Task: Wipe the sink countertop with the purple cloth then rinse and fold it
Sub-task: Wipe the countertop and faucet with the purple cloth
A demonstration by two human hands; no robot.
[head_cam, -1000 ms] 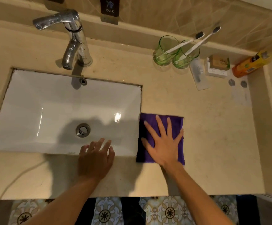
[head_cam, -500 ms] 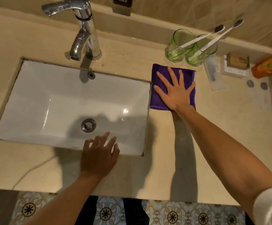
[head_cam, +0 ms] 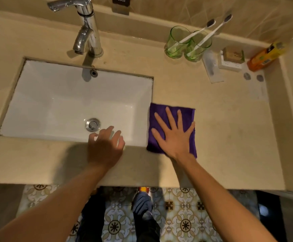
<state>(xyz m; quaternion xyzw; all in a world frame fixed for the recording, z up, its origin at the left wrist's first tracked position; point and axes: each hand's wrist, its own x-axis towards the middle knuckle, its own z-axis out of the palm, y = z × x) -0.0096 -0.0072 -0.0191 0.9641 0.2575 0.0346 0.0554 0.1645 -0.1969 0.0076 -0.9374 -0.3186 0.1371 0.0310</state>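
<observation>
The purple cloth (head_cam: 187,113) lies flat on the beige countertop (head_cam: 229,137), right beside the sink's right edge. My right hand (head_cam: 174,135) presses on it with fingers spread and straight. My left hand (head_cam: 105,147) rests at the front rim of the white sink (head_cam: 55,105), fingers relaxed and holding nothing. The chrome faucet (head_cam: 86,32) stands behind the basin.
Two green glasses (head_cam: 188,44) with toothbrushes stand at the back right, beside a small soap box (head_cam: 233,55) and an orange bottle (head_cam: 264,56). A flat white packet (head_cam: 212,69) lies near them. The counter's front edge runs just below my wrists.
My right hand slid the cloth from near the front up towards the glasses, then back towards the front beside the sink. My left hand stayed at the sink's front rim.
</observation>
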